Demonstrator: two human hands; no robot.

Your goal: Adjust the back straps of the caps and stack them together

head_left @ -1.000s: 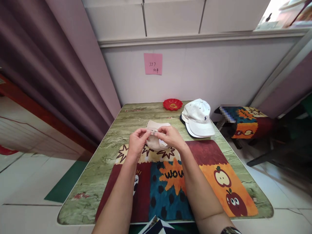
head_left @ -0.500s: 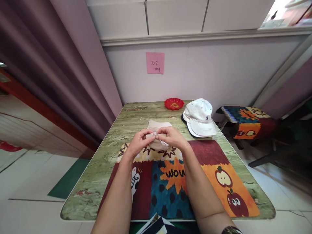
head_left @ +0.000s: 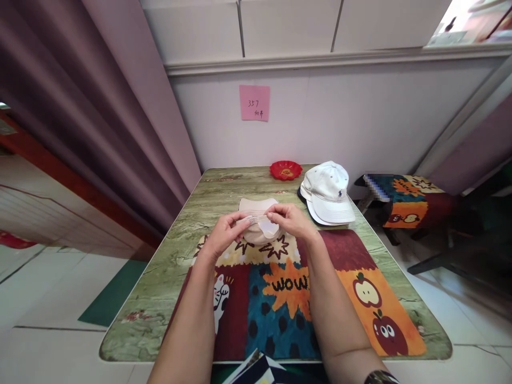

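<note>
A beige cap (head_left: 258, 206) lies at the middle of the table, its brim pointing toward the wall and its opening edge facing me. My left hand (head_left: 229, 230) pinches the cap's strap on the left side. On the right, my right hand (head_left: 293, 220) pinches the other end of the strap between thumb and fingers. Between the hands the strap is stretched across, and a pale patch shows inside the cap below it.
A stack of white caps (head_left: 328, 192) with a dark one beneath stands at the table's back right. Left of it is a red scalloped dish (head_left: 285, 170). A colourful mat (head_left: 280, 314) covers the front of the wood-patterned table (head_left: 140, 298). A pink note (head_left: 255, 103) hangs on the wall.
My hands have moved apart, the right one shifting right, and more of the strap and the cap's inside shows. The cap has shifted slightly left.
</note>
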